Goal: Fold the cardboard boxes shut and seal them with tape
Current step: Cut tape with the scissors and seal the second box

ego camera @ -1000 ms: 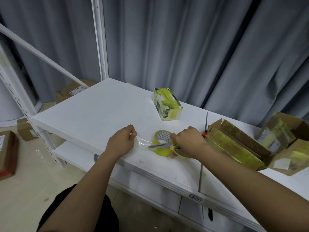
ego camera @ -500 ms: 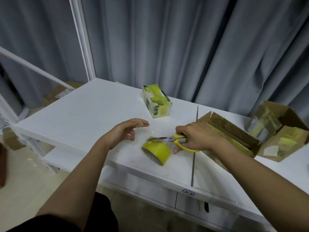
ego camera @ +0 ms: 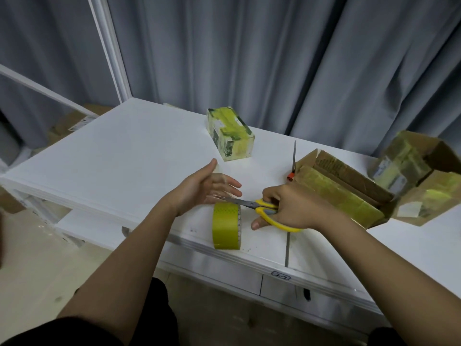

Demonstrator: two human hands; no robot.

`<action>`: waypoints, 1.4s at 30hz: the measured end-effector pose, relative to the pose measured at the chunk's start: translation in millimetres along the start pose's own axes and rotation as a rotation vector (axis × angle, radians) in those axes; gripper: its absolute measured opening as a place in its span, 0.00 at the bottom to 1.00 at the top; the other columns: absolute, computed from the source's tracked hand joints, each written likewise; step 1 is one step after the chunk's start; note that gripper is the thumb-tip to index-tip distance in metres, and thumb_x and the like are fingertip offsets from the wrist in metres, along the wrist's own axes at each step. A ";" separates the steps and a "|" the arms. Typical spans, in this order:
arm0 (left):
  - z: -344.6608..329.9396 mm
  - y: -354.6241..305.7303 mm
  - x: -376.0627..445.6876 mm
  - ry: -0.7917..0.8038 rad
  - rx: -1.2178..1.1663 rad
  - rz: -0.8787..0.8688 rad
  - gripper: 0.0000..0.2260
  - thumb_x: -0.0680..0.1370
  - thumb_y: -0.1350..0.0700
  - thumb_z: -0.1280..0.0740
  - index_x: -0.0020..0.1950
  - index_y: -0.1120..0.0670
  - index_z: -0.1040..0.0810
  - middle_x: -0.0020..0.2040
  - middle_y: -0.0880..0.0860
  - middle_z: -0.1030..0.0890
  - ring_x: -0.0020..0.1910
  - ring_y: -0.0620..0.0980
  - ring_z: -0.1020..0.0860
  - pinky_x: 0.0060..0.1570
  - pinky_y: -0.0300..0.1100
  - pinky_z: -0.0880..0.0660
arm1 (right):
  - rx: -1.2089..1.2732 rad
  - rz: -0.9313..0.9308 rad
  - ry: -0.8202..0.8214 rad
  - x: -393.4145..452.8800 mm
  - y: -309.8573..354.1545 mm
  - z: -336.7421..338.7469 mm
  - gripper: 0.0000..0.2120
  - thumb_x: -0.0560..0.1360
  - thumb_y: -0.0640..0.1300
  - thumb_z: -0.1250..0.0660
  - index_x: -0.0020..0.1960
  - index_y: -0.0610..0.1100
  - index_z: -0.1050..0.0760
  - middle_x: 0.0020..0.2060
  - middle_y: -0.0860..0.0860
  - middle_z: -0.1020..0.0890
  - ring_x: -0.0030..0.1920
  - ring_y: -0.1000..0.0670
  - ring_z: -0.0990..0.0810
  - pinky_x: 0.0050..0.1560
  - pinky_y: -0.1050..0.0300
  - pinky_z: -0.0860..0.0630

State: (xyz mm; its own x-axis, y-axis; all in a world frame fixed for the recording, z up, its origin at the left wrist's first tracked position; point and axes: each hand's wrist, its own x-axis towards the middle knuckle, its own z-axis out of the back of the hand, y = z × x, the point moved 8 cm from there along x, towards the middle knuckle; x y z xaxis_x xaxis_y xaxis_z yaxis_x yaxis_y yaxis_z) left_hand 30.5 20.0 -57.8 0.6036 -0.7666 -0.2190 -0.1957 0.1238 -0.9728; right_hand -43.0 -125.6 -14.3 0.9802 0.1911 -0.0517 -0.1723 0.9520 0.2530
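Scissors (ego camera: 264, 208) (yellow-handled) gripped in right hand (ego camera: 291, 208); left hand (ego camera: 207, 188) fingers loosely spread, clear tape strip (ego camera: 222, 186) clinging.

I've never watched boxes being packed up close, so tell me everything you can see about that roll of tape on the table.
The roll of tape is yellow-green, with a glossy band that looks like clear plastic film wound thick. It stands on its edge near the front rim of the white table, its round side face turned to the right. The scissors, held in the right hand, point their blades just above its top. The left hand is open just behind it; whether a loose strip still joins the roll cannot be told.
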 end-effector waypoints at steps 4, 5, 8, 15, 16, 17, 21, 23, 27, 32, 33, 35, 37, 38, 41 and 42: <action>16.9 -46.1 -20.7 -0.282 0.238 -0.232 0.14 0.81 0.55 0.42 0.42 0.56 0.21 0.44 0.53 0.18 0.42 0.48 0.23 0.50 0.44 0.27 | 0.006 -0.006 0.019 -6.8 1.7 0.4 0.31 0.60 0.71 0.29 0.33 0.46 0.38 0.25 0.52 0.37 0.27 0.52 0.38 0.30 0.55 0.42; 21.4 -60.6 -28.1 -0.325 0.330 -0.283 0.11 0.80 0.60 0.39 0.40 0.55 0.21 0.42 0.53 0.18 0.41 0.47 0.23 0.49 0.43 0.27 | 0.016 -0.011 0.028 -8.2 1.5 0.2 0.31 0.60 0.71 0.29 0.33 0.46 0.38 0.26 0.52 0.37 0.27 0.52 0.38 0.30 0.55 0.42; 23.8 -96.9 -39.8 -0.330 0.849 -0.252 0.09 0.77 0.61 0.34 0.40 0.50 0.21 0.39 0.47 0.18 0.42 0.47 0.21 0.47 0.42 0.26 | 0.029 -0.017 0.047 -13.1 1.9 -0.5 0.30 0.61 0.70 0.28 0.34 0.46 0.37 0.26 0.53 0.36 0.28 0.52 0.37 0.31 0.55 0.40; -12.0 -138.4 -34.9 -0.376 1.700 -0.235 0.10 0.77 0.62 0.41 0.47 0.47 0.26 0.50 0.45 0.21 0.48 0.50 0.25 0.39 0.42 0.34 | -0.087 0.046 0.055 -11.8 11.8 1.7 0.25 0.69 0.64 0.30 0.34 0.51 0.41 0.27 0.52 0.33 0.28 0.53 0.35 0.32 0.54 0.34; -17.5 -141.2 -35.6 -0.398 1.746 -0.279 0.11 0.77 0.63 0.41 0.48 0.47 0.27 0.51 0.45 0.22 0.48 0.50 0.25 0.38 0.41 0.37 | -0.095 0.047 0.059 -11.6 12.3 2.8 0.25 0.68 0.66 0.30 0.35 0.51 0.41 0.28 0.52 0.33 0.29 0.53 0.34 0.32 0.53 0.33; -21.4 -143.7 -37.0 -0.418 1.783 -0.319 0.12 0.77 0.64 0.41 0.48 0.47 0.27 0.51 0.45 0.22 0.48 0.51 0.25 0.38 0.41 0.40 | -0.094 0.047 0.067 -11.5 12.9 3.8 0.26 0.67 0.69 0.31 0.36 0.51 0.40 0.28 0.52 0.32 0.29 0.52 0.33 0.32 0.53 0.33; -27.6 -147.0 -43.4 -0.468 1.803 -0.362 0.13 0.74 0.66 0.43 0.45 0.47 0.32 0.49 0.47 0.22 0.46 0.52 0.25 0.39 0.41 0.40 | -0.066 0.020 0.110 -10.7 11.4 4.4 0.28 0.64 0.75 0.35 0.38 0.53 0.42 0.32 0.53 0.29 0.35 0.52 0.29 0.36 0.54 0.33; -29.4 -145.9 -45.3 -0.465 1.763 -0.353 0.12 0.74 0.66 0.43 0.45 0.47 0.34 0.48 0.47 0.21 0.43 0.50 0.27 0.38 0.40 0.40 | -0.082 0.004 0.124 -9.2 9.0 3.7 0.27 0.64 0.75 0.36 0.39 0.53 0.42 0.34 0.53 0.29 0.37 0.51 0.28 0.41 0.52 0.30; -27.8 -143.2 -46.7 -0.504 1.789 -0.363 0.13 0.75 0.67 0.42 0.52 0.50 0.29 0.50 0.49 0.21 0.47 0.52 0.24 0.38 0.40 0.37 | -0.021 0.026 0.101 -11.8 9.8 2.4 0.28 0.66 0.72 0.35 0.44 0.50 0.38 0.34 0.52 0.28 0.38 0.47 0.26 0.39 0.53 0.31; -15.1 -138.3 -42.9 -0.603 1.775 -0.313 0.18 0.75 0.70 0.44 0.58 0.52 0.29 0.53 0.52 0.23 0.51 0.54 0.25 0.36 0.43 0.37 | -0.121 0.064 -0.083 -15.9 21.3 15.4 0.30 0.65 0.75 0.38 0.43 0.50 0.40 0.32 0.56 0.31 0.34 0.50 0.30 0.33 0.55 0.38; -15.1 -137.5 -41.0 -0.617 1.772 -0.323 0.18 0.74 0.70 0.44 0.58 0.52 0.29 0.53 0.52 0.23 0.51 0.54 0.25 0.36 0.43 0.37 | -0.139 0.057 -0.105 -16.7 22.6 14.7 0.30 0.65 0.76 0.38 0.44 0.50 0.40 0.32 0.56 0.31 0.35 0.49 0.30 0.35 0.54 0.38; -16.7 -135.2 -36.0 -0.643 1.779 -0.343 0.18 0.74 0.70 0.43 0.58 0.51 0.28 0.53 0.51 0.22 0.52 0.54 0.25 0.36 0.43 0.37 | -0.146 0.043 -0.130 -18.7 22.9 10.3 0.30 0.65 0.76 0.39 0.45 0.50 0.41 0.36 0.53 0.27 0.38 0.47 0.29 0.37 0.53 0.40; -17.8 -130.6 -29.3 -0.661 1.793 -0.326 0.18 0.75 0.69 0.43 0.59 0.51 0.28 0.54 0.51 0.22 0.53 0.54 0.25 0.37 0.43 0.37 | -0.143 0.031 -0.141 -19.8 22.3 5.7 0.31 0.65 0.75 0.39 0.46 0.49 0.41 0.42 0.49 0.22 0.42 0.45 0.25 0.38 0.53 0.41; -17.5 -127.2 -26.2 -0.668 1.796 -0.305 0.18 0.75 0.68 0.42 0.59 0.51 0.28 0.54 0.51 0.22 0.54 0.55 0.26 0.37 0.43 0.37 | -0.136 0.022 -0.134 -20.0 22.0 3.4 0.32 0.65 0.75 0.38 0.47 0.48 0.40 0.44 0.48 0.21 0.44 0.44 0.24 0.38 0.53 0.41; -16.1 -114.3 -16.5 -0.669 1.792 -0.245 0.17 0.75 0.68 0.43 0.61 0.52 0.29 0.55 0.52 0.23 0.54 0.55 0.26 0.37 0.44 0.35 | -0.125 0.000 -0.083 -21.1 21.2 -3.6 0.32 0.66 0.75 0.38 0.48 0.47 0.39 0.44 0.47 0.21 0.45 0.43 0.24 0.38 0.53 0.41; -15.6 -110.8 -14.1 -0.672 1.788 -0.235 0.17 0.75 0.68 0.43 0.61 0.53 0.29 0.55 0.53 0.23 0.54 0.55 0.26 0.37 0.44 0.35 | -0.122 -0.005 -0.067 -21.9 20.8 -5.4 0.33 0.66 0.75 0.38 0.48 0.47 0.39 0.44 0.47 0.22 0.45 0.43 0.24 0.37 0.53 0.42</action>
State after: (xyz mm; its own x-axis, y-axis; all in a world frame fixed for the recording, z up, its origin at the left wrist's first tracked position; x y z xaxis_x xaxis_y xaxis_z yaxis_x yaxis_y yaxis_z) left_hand 31.6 7.3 54.3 0.7354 -0.5835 0.3445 0.5594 0.8097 0.1774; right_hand -68.5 -108.7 -13.1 0.9847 0.1737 0.0128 -0.1738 0.9757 0.1334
